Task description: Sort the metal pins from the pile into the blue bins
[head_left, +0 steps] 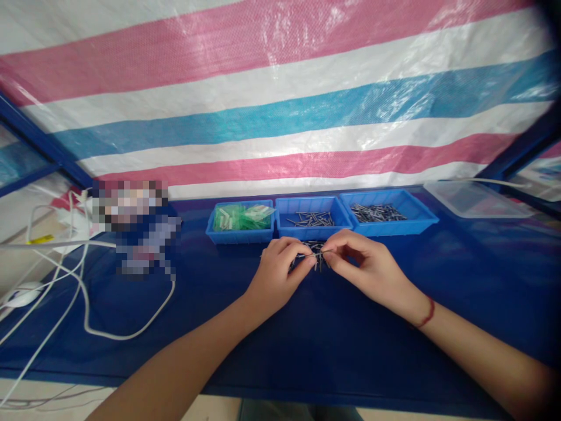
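Note:
My left hand (278, 275) and my right hand (362, 263) meet over a blue table (307, 333), fingertips pinched together on a thin dark metal pin (319, 252). Under the fingers lies a small loose pile of similar pins (313, 257). Behind the hands stand three blue trays in a row: the left tray (239, 235) holds green plastic bags, the middle tray (312, 230) holds several dark pins, the right tray (421, 219) holds many more pins. A red string circles my right wrist.
White cables (87, 304) loop across the table's left side beside a blurred-out object (135, 225). A clear plastic lid or tray (475, 199) sits at the back right. A striped pink, white and blue tarp (280, 99) hangs behind the table.

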